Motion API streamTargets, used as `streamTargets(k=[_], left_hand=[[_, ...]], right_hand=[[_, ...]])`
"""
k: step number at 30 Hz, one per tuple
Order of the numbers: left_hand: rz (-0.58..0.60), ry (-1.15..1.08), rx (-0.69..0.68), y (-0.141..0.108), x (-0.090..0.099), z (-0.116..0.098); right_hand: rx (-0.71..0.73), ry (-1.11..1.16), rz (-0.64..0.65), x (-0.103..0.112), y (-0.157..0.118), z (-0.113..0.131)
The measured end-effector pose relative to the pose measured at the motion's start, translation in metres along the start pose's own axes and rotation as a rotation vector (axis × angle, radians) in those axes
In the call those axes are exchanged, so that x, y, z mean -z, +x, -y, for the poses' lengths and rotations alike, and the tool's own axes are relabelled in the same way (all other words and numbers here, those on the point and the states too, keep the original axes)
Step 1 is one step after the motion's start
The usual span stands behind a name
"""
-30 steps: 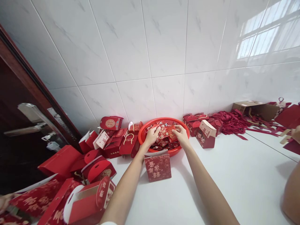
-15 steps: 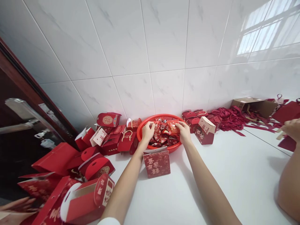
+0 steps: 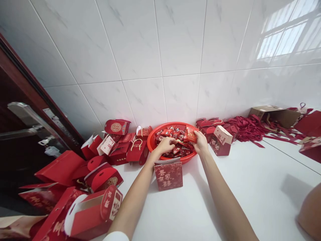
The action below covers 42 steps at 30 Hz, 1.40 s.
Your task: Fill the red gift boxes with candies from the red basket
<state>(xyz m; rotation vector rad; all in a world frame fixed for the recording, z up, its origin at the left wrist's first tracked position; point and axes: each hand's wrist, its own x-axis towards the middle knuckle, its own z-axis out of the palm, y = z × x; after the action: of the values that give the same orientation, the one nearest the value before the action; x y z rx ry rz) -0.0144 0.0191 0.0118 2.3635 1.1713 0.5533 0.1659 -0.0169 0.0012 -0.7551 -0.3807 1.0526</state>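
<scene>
A red plastic basket (image 3: 151, 147) stands against the wall, full of small red wrapped packets (image 3: 175, 152). My right hand (image 3: 201, 143) grips a shiny red packet (image 3: 190, 134) at the basket's right side. Over the middle of the pile, my left hand (image 3: 167, 146) has its fingers curled down among the packets; what lies between them is hidden. Just in front of the basket, a red paper gift box (image 3: 169, 175) with pale lettering stands upright, between my forearms.
Many red gift boxes (image 3: 94, 211) crowd the left side by a door handle (image 3: 22, 130). A red and cream box (image 3: 221, 141) stands to the right. Dark red ribbons (image 3: 247, 129) lie beside an open cardboard box (image 3: 273, 113). Another person's arm (image 3: 311, 211) rests at the right edge.
My left hand has moved right and down into the pile. The right hand has lifted its packet, now tilted more upright. At the right edge, the other person's hand has gone from view.
</scene>
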Motion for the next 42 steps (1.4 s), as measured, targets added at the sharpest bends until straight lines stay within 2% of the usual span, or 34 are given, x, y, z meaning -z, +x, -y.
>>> streamTargets(k=[5,9,14,18,20,26,31,37,42], left_hand=[[-0.029,0.298,0.134,-0.001,0.001,-0.003],[-0.059,0.339,0.193,-0.002,-0.001,-0.003],[-0.235,0.132,0.156,0.001,-0.002,0.007],[-0.428,-0.171,0.045,0.005,0.001,0.017],[-0.471,-0.302,-0.015,0.006,0.002,0.02],[-0.475,-0.514,-0.074,0.007,0.001,0.02],[-0.45,-0.576,-0.104,0.007,0.0,0.021],[-0.386,-0.573,-0.13,0.004,0.002,0.017],[-0.427,-0.662,-0.064,0.003,0.004,0.015]], right_hand=[[-0.061,0.012,0.016,0.0,0.0,0.005],[-0.06,0.007,0.057,0.002,-0.001,0.006],[-0.046,-0.033,0.118,0.004,-0.005,0.007],[-0.045,-0.144,0.233,0.005,-0.008,0.008],[-0.051,-0.194,0.29,0.005,-0.01,0.009],[-0.133,-0.274,0.442,0.0,-0.02,0.014],[-0.11,-0.345,0.537,-0.005,-0.026,0.014],[-0.119,-0.369,0.542,-0.006,-0.025,0.009],[-0.065,-0.361,0.504,-0.006,-0.022,0.008]])
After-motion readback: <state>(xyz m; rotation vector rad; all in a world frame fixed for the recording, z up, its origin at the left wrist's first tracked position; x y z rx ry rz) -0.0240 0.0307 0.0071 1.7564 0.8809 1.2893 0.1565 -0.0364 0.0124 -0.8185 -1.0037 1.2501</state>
